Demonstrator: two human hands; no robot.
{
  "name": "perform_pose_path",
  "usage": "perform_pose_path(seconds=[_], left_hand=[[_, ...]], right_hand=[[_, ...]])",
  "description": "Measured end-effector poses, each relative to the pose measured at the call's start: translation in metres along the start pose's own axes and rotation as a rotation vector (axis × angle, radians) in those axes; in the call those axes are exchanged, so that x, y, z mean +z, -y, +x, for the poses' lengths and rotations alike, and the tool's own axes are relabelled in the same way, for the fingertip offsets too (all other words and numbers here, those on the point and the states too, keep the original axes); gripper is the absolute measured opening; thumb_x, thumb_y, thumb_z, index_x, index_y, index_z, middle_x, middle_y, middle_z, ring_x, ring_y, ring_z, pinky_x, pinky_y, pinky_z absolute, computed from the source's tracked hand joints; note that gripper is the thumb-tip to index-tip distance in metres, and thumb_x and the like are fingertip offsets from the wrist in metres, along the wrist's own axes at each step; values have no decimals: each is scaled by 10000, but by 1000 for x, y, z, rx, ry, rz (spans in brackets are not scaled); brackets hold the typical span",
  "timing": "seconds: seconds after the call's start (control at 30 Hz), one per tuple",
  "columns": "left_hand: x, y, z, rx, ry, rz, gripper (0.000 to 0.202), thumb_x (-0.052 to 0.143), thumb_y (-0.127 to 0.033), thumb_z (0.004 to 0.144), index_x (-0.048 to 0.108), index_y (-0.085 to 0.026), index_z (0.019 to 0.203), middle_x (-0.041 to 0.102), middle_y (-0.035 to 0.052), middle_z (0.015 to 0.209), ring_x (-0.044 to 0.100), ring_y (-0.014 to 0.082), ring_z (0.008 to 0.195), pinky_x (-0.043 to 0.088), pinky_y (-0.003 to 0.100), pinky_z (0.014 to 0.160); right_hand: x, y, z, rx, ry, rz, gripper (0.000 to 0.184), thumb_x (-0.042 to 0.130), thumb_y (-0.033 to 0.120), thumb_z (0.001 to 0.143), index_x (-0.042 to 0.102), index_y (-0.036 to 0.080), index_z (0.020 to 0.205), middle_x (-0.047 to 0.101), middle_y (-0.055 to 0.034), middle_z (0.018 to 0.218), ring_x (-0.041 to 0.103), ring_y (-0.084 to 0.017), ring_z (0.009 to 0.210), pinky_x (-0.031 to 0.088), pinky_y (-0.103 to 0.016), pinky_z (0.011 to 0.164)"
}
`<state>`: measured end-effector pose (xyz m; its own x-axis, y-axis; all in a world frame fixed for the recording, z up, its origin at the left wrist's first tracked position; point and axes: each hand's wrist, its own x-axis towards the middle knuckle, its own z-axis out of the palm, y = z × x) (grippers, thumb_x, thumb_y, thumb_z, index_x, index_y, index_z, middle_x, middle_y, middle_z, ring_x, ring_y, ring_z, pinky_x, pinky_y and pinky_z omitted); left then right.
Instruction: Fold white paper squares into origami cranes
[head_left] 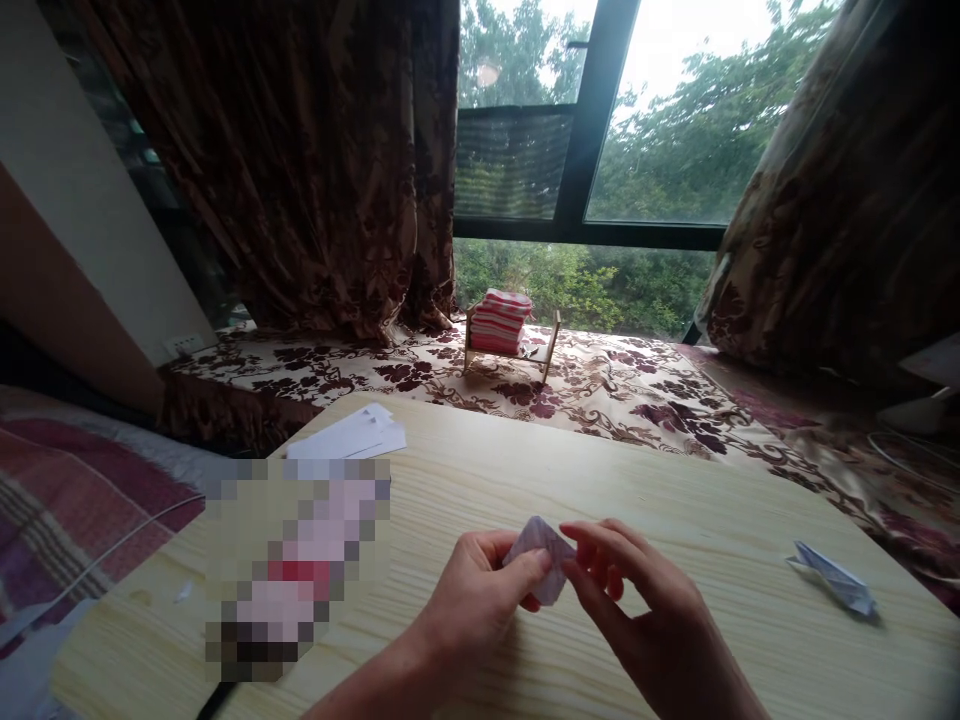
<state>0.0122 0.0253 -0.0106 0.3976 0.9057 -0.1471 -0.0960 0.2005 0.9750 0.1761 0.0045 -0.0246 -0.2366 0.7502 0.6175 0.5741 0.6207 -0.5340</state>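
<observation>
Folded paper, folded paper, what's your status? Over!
Left hand pinching folded paper. Right hand at its edge, thumb and finger apart. Second paper piece off right, out of the way.

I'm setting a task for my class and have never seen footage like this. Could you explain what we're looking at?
There is no machine here: these are a person's own two bare hands. The single picture comes from a camera worn on their head, looking forward and down, so the hands reach in from the bottom edge.

The left hand pinches a small folded paper under its thumb; the right hand has its fingertips at the paper's right edge.

On the pale wood-grain table lie white paper strips at the far left and a long folded paper piece at the right. A pixelated patch hides something on the left, so I cannot say what. Beyond, striped cloths sit stacked in a small holder.
</observation>
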Motion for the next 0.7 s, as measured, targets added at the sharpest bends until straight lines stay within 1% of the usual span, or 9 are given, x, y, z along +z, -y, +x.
perform_pose_path(seconds=[0.07, 0.2, 0.37, 0.53, 0.63, 0.7], left_hand=[[1, -1, -1, -10, -6, 12, 293, 614, -360, 699, 663, -72, 678, 525, 29, 605, 437, 123, 605, 367, 253, 589], [3, -6, -3, -18, 26, 37, 236, 593, -321, 697, 610, -99, 620, 478, 6, 586, 395, 111, 594, 332, 242, 579], [4, -9, -3, -69, 55, 30, 218, 600, -312, 685, 589, -108, 609, 457, -6, 580, 375, 102, 585, 315, 235, 569], [3, -6, -3, -101, 76, 40, 254, 611, -345, 680, 593, -99, 618, 452, -6, 574, 378, 99, 574, 305, 231, 552], [3, -5, -3, -123, 66, 58, 273, 611, -363, 676, 579, -102, 603, 444, -9, 564, 376, 95, 557, 297, 228, 536], [3, -5, -2, -135, 61, 77, 272, 605, -364, 680, 580, -104, 601, 437, -12, 553, 373, 92, 546, 290, 226, 525]], right_hand=[[-3, 1, 2, 31, -2, 35, 242, 543, 107, 858, 551, 226, 1069, 562, -3, 787, 535, -98, 593, 480, -219, 512], [-5, 3, 4, 67, 27, 80, 160, 564, 120, 846, 595, 214, 971, 567, -30, 861, 533, -109, 644, 474, -232, 521], [-6, 4, 6, 90, 47, 123, 131, 574, 106, 824, 599, 204, 907, 558, -25, 836, 513, -113, 638, 453, -240, 512], [-9, 6, 7, 137, 113, 158, 96, 562, 100, 818, 571, 194, 800, 561, -21, 810, 520, -118, 649, 444, -243, 519], [-10, 5, 6, 111, 136, 161, 101, 562, 101, 821, 571, 200, 810, 564, -18, 820, 524, -118, 666, 449, -240, 535], [-10, 4, 5, 75, 143, 151, 139, 550, 92, 829, 583, 212, 890, 570, -20, 852, 532, -120, 689, 456, -240, 553]])
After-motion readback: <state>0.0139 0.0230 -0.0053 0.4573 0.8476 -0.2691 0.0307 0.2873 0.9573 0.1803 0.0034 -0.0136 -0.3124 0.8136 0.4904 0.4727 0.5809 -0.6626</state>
